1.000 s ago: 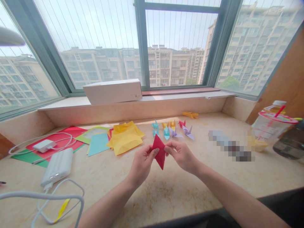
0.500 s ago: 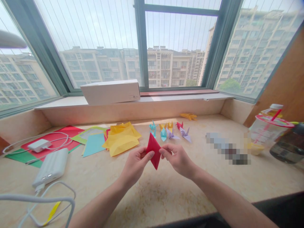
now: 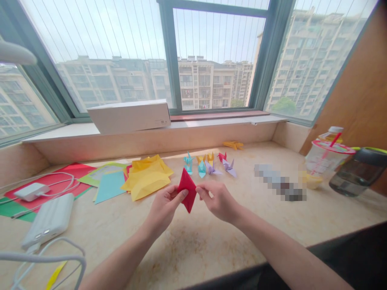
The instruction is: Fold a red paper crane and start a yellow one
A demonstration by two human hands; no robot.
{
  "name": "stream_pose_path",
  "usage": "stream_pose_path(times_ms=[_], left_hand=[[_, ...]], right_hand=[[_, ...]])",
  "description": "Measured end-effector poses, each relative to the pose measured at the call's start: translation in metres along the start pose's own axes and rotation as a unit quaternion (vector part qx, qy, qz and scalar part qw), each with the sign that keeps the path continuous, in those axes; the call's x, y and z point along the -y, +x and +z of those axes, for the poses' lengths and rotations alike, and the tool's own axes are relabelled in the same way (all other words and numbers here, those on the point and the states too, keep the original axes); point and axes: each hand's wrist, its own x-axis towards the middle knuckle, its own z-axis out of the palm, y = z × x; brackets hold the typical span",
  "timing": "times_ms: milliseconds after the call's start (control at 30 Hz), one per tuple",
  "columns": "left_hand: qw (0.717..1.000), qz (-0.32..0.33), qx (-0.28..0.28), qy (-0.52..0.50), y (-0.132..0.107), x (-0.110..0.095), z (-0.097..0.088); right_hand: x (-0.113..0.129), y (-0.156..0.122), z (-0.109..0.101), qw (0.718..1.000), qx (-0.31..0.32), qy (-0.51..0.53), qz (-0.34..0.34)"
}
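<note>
A red folded paper diamond (image 3: 188, 189) is held upright above the counter, one point up and one down. My left hand (image 3: 169, 201) pinches its left side, thumb across the front face. At the diamond's right corner, my right hand (image 3: 216, 199) has thumb and forefinger closed on the edge. Beyond it stand several small folded paper cranes: a light blue crane (image 3: 202, 168), a purple crane (image 3: 229, 167) and a red crane (image 3: 222, 157) among them.
Yellow paper sheets (image 3: 148, 181) and a light blue sheet (image 3: 111, 187) lie left of the hands. Farther left are a white power bank (image 3: 50, 219), a charger (image 3: 32, 191) and cables. At right stand a plastic cup (image 3: 325, 161) and a dark bottle (image 3: 359, 171). A white box (image 3: 133, 117) rests on the sill.
The whole view has shifted, so the scene sits farther left. My right fingers have drawn in slightly at the diamond's right corner, while the left hand keeps its pinch.
</note>
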Motion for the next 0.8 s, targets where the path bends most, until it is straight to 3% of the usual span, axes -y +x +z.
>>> stream_pose_path(times_ms=[433, 800], left_hand=[[1.0, 0.001, 0.005, 0.008, 0.0007, -0.0008, -0.0016], [0.998, -0.012, -0.008, 0.054, 0.0051, -0.0016, -0.0048]], right_hand=[[-0.0018, 0.0014, 0.0018, 0.999, 0.019, 0.042, 0.016], [-0.0093, 0.0013, 0.0056, 0.999, 0.038, 0.0, 0.014]])
